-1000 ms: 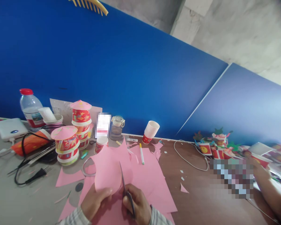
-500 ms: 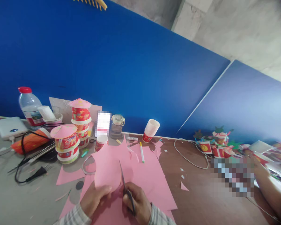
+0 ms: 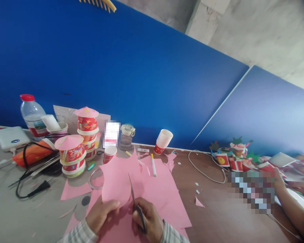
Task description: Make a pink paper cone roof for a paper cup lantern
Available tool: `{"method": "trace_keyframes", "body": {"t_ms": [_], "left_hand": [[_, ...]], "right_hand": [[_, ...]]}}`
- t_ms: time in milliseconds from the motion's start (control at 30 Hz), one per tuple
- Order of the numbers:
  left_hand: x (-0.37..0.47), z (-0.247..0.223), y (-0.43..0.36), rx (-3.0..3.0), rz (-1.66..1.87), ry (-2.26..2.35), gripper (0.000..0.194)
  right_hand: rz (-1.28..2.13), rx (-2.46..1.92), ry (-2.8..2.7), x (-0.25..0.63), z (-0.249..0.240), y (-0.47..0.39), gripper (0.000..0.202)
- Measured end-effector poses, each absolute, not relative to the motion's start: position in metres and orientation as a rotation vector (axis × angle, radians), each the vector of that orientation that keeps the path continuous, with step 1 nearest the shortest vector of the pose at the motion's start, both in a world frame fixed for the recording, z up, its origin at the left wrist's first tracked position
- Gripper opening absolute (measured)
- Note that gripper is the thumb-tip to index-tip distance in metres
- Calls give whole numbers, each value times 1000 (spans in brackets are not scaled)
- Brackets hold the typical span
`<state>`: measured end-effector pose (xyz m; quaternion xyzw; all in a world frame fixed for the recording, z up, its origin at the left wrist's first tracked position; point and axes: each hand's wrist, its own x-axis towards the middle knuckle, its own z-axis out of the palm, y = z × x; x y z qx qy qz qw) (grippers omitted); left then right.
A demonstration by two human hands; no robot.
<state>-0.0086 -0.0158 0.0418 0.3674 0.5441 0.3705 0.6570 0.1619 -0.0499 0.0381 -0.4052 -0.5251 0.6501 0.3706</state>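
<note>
My left hand [image 3: 102, 212] pinches the lower edge of a curved-cut piece of pink paper [image 3: 116, 180], thumb on top. In my right hand [image 3: 149, 217] is a pair of scissors [image 3: 139, 212] with dark handles, its blades pointing up and away along the paper's right side. Whether the blades are fully closed is hard to see. Larger pink sheets [image 3: 164, 199] lie flat on the table under both hands. A roll of tape [image 3: 95, 179] rests partly behind the held paper.
Left of the paper stand two red paper-cup towers with pink cone roofs [image 3: 69, 142]. Behind are a glass jar [image 3: 127, 136], a stack of cups [image 3: 163, 141] and a marker [image 3: 153, 165]. A black plug [image 3: 42, 189] lies left. At far right, a co-worker's hand [image 3: 280, 180] is among cup crafts.
My hands, the scissors and the pink paper are almost unmoved. At far right the co-worker's hand has shifted slightly, and a red and white piece is by it.
</note>
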Motion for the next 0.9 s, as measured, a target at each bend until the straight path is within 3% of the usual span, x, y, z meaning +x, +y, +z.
{"method": "trace_keyframes", "body": {"t_ms": [900], "left_hand": [[-24,23,-7,975,838,1167,23]], "right_hand": [[1698,-1111,-1315,158,49,-50,41]]}}
